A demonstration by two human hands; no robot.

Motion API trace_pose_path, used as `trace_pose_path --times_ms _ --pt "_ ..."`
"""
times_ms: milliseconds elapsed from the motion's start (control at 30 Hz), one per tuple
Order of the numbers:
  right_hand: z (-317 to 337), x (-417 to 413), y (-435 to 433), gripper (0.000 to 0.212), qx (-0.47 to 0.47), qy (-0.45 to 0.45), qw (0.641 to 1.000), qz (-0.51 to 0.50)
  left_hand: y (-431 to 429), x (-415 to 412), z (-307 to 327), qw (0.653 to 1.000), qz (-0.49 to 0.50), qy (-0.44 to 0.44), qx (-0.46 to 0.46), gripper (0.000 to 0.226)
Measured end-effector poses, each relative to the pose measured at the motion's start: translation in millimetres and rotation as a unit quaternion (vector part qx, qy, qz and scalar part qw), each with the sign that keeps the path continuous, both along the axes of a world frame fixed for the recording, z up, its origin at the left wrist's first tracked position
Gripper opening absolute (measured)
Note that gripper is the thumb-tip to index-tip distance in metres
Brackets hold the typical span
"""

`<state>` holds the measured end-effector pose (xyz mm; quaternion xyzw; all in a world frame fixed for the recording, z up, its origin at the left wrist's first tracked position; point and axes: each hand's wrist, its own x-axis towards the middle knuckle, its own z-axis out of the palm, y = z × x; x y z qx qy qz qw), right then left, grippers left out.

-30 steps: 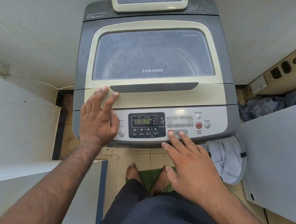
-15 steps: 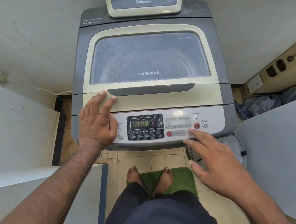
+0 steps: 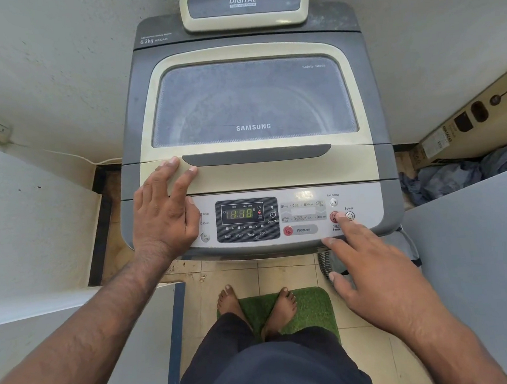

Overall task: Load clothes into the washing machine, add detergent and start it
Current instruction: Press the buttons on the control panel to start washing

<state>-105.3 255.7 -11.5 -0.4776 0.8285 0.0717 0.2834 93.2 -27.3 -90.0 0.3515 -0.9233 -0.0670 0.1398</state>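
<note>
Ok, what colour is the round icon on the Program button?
Red, at the left end of the otherwise grey Program button. The head view, the only one, shows it clearly.

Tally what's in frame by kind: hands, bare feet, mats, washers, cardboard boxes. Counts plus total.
Hands: 2, left hand, right hand
Bare feet: 2, left foot, right foot
Green grass-textured floor mat: 1
Grey-and-cream top-loading washing machine: 1
Brown cardboard box: 1
Total: 7
</note>
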Motion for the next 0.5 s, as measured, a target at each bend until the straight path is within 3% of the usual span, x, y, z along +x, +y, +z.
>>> trace_pose_path --times_ms 500 --pt "7.8 -2.2 -11.6 0.060 0.037 -0.011 0.999 0.016 -0.1 -0.2 -1.0 1.000 0.003 0.001 0.003 0.059"
